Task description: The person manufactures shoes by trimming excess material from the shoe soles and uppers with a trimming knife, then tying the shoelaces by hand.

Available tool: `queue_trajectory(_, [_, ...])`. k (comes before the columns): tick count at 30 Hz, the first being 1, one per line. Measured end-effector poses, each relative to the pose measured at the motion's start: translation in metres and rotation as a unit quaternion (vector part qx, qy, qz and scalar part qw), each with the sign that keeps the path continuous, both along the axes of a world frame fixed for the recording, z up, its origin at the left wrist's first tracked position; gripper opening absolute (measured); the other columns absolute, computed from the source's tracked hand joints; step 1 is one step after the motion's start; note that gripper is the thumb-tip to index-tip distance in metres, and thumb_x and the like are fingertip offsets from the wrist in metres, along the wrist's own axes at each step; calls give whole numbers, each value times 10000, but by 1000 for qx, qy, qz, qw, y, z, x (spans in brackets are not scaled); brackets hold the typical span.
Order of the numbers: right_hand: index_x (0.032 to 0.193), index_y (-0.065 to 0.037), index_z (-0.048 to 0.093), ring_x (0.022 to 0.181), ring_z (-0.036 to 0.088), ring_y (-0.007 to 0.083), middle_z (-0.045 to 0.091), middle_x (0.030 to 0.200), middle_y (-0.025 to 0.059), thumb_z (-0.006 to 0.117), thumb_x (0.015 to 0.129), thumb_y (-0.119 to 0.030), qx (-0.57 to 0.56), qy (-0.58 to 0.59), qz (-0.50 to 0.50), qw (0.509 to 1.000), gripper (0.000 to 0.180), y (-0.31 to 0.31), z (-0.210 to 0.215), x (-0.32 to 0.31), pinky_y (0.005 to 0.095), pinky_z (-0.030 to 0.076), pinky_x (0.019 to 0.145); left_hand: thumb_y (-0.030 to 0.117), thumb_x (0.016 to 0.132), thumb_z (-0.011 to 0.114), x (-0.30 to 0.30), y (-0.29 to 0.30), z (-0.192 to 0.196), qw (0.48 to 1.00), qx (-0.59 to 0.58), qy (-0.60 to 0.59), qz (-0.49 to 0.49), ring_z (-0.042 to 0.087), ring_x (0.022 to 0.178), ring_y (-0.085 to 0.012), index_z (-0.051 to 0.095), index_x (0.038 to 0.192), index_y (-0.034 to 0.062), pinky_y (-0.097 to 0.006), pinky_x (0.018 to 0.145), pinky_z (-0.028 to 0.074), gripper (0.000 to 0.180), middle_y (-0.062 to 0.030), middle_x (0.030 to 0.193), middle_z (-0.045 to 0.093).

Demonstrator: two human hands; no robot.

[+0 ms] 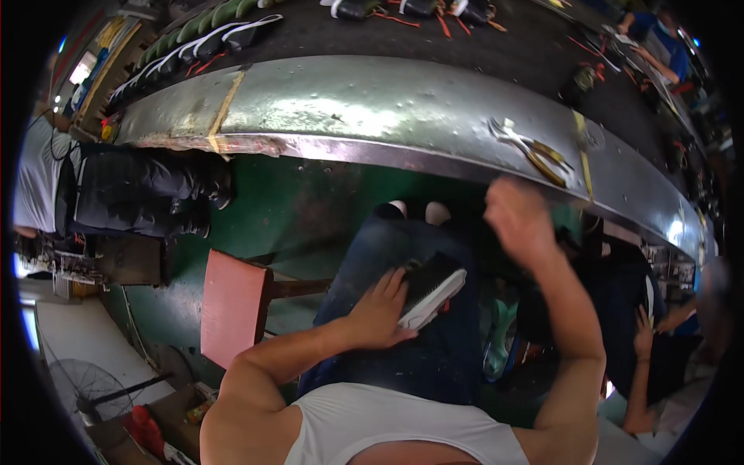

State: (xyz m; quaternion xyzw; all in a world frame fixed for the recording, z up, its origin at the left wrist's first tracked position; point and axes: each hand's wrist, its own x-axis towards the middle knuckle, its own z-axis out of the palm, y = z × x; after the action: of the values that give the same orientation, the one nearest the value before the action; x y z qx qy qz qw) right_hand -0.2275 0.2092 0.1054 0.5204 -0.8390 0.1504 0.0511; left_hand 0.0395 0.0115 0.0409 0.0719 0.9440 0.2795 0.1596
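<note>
Left elbow [246, 364] bent outward; left forearm [302, 350] angled inward; left hand [376, 314] low, gripping, fingers [389, 288] close together, thumb [403, 335] apart; right elbow [593, 358] bent; right forearm [572, 302] pointing forward; right hand [515, 215] farther forward than left, motion-blurred, looks curled, exact finger pose unclear.

The person's left hand [378, 316] holds a black shoe [431, 285] on the lap [418, 364]; the right hand [518, 215], blurred, is apart from it, pliers [536, 160] beyond on the table [349, 101].
</note>
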Motion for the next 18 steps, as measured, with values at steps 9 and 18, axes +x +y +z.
queue_trajectory(9, [1262, -32, 618, 1066, 618, 347, 639, 1141, 190, 640, 925, -418, 65, -7, -198, 978, 513, 32, -11, -95, 395, 468, 955, 371, 860, 761, -151, 17, -92, 955, 250, -113, 109, 637, 1121, -277, 483, 1431, 35, -397, 996, 488, 718, -187, 1203, 659])
queue_trajectory(18, [1117, -15, 605, 766, 609, 104, 650, 891, 41, 516, 1034, -247, -84, -659, -140, 734, 262, 55, -11, 123, 257, 501, 712, 193, 953, 700, -58, -38, -21, 790, 569, -28, 228, 528, 1174, -162, 334, 1531, 191, -322, 1023, 440, 684, -75, 1298, 562])
